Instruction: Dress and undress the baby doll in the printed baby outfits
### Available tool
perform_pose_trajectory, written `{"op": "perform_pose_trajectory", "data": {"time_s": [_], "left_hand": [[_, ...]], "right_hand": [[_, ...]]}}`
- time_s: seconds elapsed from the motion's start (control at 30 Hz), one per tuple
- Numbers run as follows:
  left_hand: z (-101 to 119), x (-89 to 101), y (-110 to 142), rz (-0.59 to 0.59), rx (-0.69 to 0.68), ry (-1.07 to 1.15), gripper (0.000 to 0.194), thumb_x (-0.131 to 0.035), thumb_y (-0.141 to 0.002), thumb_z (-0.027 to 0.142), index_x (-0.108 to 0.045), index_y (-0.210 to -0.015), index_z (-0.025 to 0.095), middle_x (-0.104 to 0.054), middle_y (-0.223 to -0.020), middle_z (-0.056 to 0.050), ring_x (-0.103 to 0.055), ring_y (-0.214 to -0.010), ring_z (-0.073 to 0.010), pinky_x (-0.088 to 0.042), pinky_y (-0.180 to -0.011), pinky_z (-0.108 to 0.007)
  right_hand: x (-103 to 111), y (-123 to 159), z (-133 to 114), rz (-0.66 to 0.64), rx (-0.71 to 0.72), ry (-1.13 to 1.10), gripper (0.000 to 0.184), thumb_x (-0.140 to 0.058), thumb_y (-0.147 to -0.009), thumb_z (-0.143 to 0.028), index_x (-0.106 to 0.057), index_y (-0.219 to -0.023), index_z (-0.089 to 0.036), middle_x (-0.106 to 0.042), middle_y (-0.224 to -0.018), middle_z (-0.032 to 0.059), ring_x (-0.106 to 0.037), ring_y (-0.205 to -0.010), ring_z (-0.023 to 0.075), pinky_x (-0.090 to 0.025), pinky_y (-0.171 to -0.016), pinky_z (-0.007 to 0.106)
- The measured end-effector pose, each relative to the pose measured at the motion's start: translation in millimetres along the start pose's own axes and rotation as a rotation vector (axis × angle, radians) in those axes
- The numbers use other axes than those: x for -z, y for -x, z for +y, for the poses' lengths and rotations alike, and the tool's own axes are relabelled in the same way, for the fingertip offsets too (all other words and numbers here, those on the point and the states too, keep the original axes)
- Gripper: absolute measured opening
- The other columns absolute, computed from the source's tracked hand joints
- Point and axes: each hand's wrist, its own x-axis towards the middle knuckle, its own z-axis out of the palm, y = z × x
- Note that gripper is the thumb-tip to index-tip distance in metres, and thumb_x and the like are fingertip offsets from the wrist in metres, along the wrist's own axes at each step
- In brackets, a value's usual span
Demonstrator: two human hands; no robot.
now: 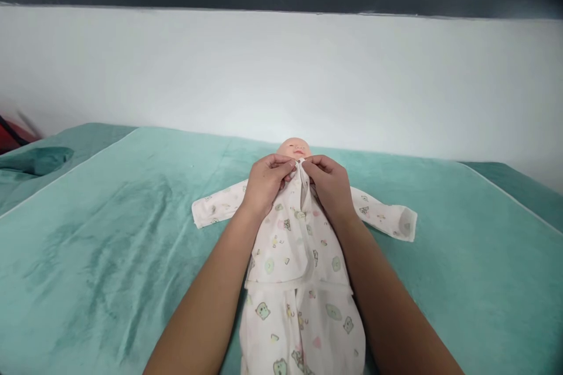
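A baby doll [294,144] lies face up, its head at the far end. It wears a white long-sleeved baby shirt [290,246] printed with small green, yellow and pink figures. My left hand [269,181] pinches the shirt's front edge at the neck, just below the doll's chin. Opposite it, my right hand [328,180] pinches the other front edge, close beside the left. Below the fingers the front hangs slightly parted. White printed pants [323,334] cover the lower body. Whatever fastener is between my fingertips is too small to make out.
A teal blanket [132,246] with wrinkles at left covers the surface. One shirt sleeve [220,206] stretches out left, the other sleeve [387,218] right. Behind stands a white wall [281,70] under a dark band. A red object [13,135] shows at the far left edge.
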Motion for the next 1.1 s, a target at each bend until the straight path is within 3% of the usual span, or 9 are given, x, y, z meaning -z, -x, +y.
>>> {"op": "perform_pose_trajectory", "data": {"time_s": [0.23, 0.47, 0.8, 0.97, 1.1], "left_hand": [[-1, 0.4, 0, -0.027, -0.016, 0.004, 0.015, -0.076, -0.073, 0.027, -0.069, -0.075, 0.014, -0.057, -0.062, 0.001, -0.049, -0.056, -0.0078, -0.036, -0.051, -0.020], [-2, 0.9, -1, -0.023, 0.011, 0.087, 0.005, -0.071, -0.073, 0.017, -0.070, -0.076, 0.014, -0.058, -0.062, 0.001, -0.046, -0.052, -0.0053, -0.037, -0.052, -0.019], [-1, 3.5, -3, -0.059, 0.001, 0.026, 0.021, -0.076, -0.076, 0.031, -0.063, -0.070, 0.014, -0.061, -0.063, 0.000, -0.049, -0.053, -0.0064, -0.038, -0.051, -0.020], [-4, 4.6, -4, -0.047, 0.027, 0.112, 0.012, -0.071, -0.074, 0.019, -0.064, -0.081, 0.015, -0.063, -0.064, 0.000, -0.052, -0.054, -0.0075, -0.039, -0.051, -0.019], [-5, 2.6, -4, 0.004, 0.017, 0.118, 0.018, -0.071, -0.071, 0.018, -0.063, -0.087, 0.016, -0.059, -0.063, 0.003, -0.048, -0.050, -0.0064, -0.039, -0.049, -0.019]], "right_hand": [[-2, 2, 3, 0.043, 0.070, -0.070, 0.013, -0.065, -0.076, -0.033, -0.069, -0.079, -0.020, -0.067, -0.078, -0.0008, -0.059, -0.075, 0.0166, -0.046, -0.073, 0.030], [-1, 3, -5, 0.023, 0.051, 0.060, 0.011, -0.065, -0.075, -0.032, -0.068, -0.074, -0.021, -0.068, -0.077, -0.0017, -0.061, -0.076, 0.0170, -0.046, -0.077, 0.032], [3, 2, -7, -0.202, 0.186, 0.214, 0.012, -0.065, -0.080, -0.031, -0.075, -0.077, -0.024, -0.067, -0.100, 0.0018, -0.062, -0.093, 0.0188, -0.046, -0.088, 0.036], [8, 0, -5, -0.258, 0.125, 0.103, 0.014, -0.066, -0.080, -0.034, -0.073, -0.073, -0.024, -0.067, -0.104, 0.0018, -0.061, -0.105, 0.0212, -0.044, -0.095, 0.036], [10, -3, 1, -0.203, -0.001, -0.021, 0.016, -0.069, -0.079, -0.038, -0.067, -0.083, -0.023, -0.068, -0.088, 0.0002, -0.062, -0.088, 0.0188, -0.047, -0.083, 0.035]]}}
